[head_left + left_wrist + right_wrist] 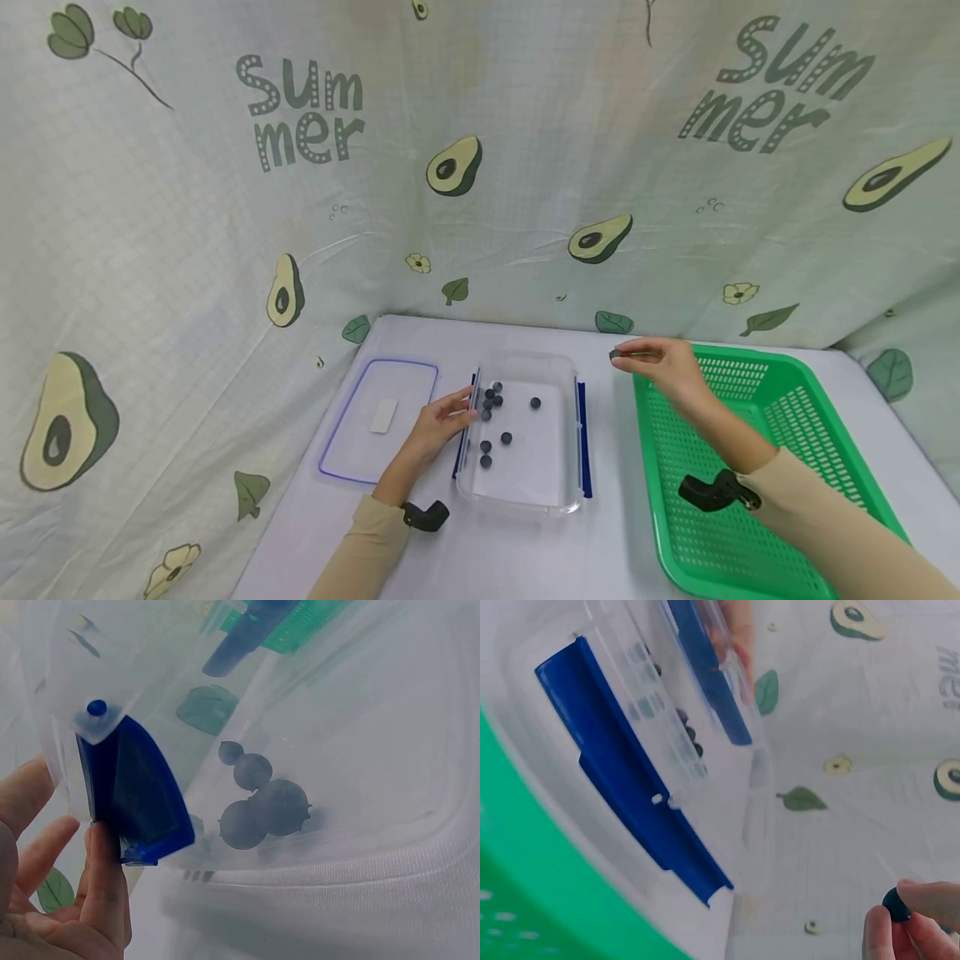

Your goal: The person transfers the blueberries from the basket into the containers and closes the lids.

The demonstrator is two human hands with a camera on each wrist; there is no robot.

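Observation:
A clear plastic box (525,492) with blue side latches (584,442) stands on the table, several blueberries (506,438) lying in it, most toward its left side. My left hand (437,427) rests its fingers against the box's left side, by the blue latch (142,795) seen in the left wrist view. Right of the box, above the table and near the green basket's far left corner, my right hand (670,367) pinches one blueberry (896,905) between thumb and fingertips. That berry is partly covered by the fingers.
A green perforated basket (652,500) stands on the right, under my right forearm. Left of the box lies a clear lid (352,433) with a blue edge and a white label (384,416). A printed curtain (525,275) hangs behind the table.

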